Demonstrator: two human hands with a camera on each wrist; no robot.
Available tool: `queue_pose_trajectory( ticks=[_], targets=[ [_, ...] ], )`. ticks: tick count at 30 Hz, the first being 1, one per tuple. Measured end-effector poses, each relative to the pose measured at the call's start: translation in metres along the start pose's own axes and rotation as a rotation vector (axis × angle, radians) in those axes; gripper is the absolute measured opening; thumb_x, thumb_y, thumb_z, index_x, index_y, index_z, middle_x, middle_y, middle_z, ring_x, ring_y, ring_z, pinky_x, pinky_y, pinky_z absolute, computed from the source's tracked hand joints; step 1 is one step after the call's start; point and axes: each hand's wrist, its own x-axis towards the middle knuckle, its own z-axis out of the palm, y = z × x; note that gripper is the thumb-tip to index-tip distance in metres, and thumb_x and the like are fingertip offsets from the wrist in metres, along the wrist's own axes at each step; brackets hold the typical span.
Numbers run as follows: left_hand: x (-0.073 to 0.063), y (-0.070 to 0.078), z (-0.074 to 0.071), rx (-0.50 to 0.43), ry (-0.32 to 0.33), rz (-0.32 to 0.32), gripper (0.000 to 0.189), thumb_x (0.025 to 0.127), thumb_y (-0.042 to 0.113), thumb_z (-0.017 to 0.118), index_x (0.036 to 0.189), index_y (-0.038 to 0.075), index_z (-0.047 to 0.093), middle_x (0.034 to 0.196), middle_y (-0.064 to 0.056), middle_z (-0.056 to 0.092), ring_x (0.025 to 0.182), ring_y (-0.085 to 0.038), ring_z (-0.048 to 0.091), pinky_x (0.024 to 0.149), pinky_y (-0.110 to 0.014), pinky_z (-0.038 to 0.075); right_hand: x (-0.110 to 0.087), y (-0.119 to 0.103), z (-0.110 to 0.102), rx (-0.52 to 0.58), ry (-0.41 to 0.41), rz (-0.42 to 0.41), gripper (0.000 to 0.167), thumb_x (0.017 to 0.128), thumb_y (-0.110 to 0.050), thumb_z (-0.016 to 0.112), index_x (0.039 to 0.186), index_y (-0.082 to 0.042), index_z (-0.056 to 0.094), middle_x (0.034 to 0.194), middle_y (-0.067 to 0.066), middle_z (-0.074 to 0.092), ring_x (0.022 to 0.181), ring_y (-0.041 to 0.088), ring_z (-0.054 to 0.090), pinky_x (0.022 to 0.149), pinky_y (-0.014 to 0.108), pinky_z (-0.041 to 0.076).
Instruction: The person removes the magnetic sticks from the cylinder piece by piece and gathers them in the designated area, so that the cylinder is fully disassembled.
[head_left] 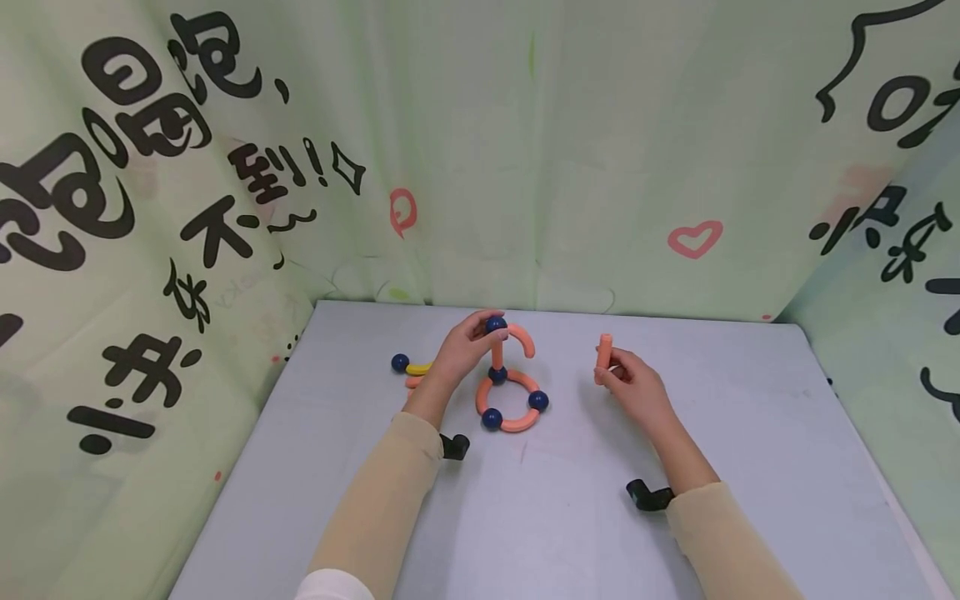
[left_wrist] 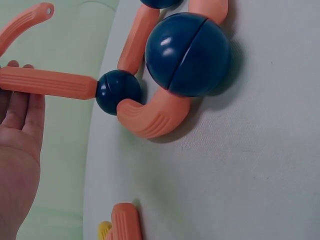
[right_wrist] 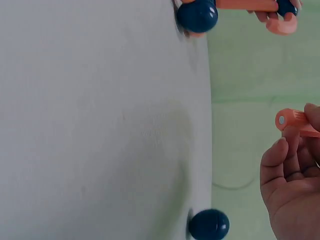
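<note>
On the table, three curved orange sticks (head_left: 519,425) and three blue balls (head_left: 537,402) form a ring. A straight orange stick (head_left: 497,357) stands up from the ring's far ball, with another blue ball (head_left: 496,323) on its top end. My left hand (head_left: 461,350) grips that upper ball and the stick's top. From the same ball a curved orange stick (head_left: 522,338) arches out to the right, its other end free. Apart from the ring, to its right, my right hand (head_left: 637,387) pinches a straight orange stick (head_left: 604,352) held upright; its pale round end shows in the right wrist view.
Left of the ring, partly behind my left arm, lie a blue ball (head_left: 401,363), a yellow stick (head_left: 418,368) and orange sticks (head_left: 413,382). Another blue ball (right_wrist: 209,225) rests on the table in the right wrist view. A printed curtain (head_left: 570,167) surrounds the table's far side.
</note>
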Motion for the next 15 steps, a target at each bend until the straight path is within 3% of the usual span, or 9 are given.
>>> queue_pose_trajectory(
  ticks=[8, 15],
  targets=[
    [0.001, -0.001, 0.001, -0.008, 0.005, -0.023, 0.046, 0.085, 0.057, 0.069, 0.128, 0.047, 0.057, 0.139, 0.004, 0.057, 0.133, -0.021, 0.051, 0.111, -0.047, 0.043, -0.006, 0.027, -0.044, -0.077, 0.012, 0.111, 0.068, 0.099, -0.041, 0.055, 0.155, -0.012, 0.029, 0.122, 0.013, 0.056, 0.094, 0.02, 0.057, 0.07, 0.021, 0.05],
    [0.002, -0.001, 0.002, -0.009, 0.003, -0.033, 0.047, 0.086, 0.055, 0.069, 0.13, 0.045, 0.056, 0.14, 0.003, 0.056, 0.133, -0.022, 0.051, 0.111, -0.049, 0.042, -0.005, 0.051, -0.062, -0.126, 0.01, 0.165, 0.073, 0.099, -0.041, 0.055, 0.157, -0.009, 0.022, 0.121, 0.019, 0.056, 0.097, 0.026, 0.059, 0.071, 0.021, 0.05]
  ],
)
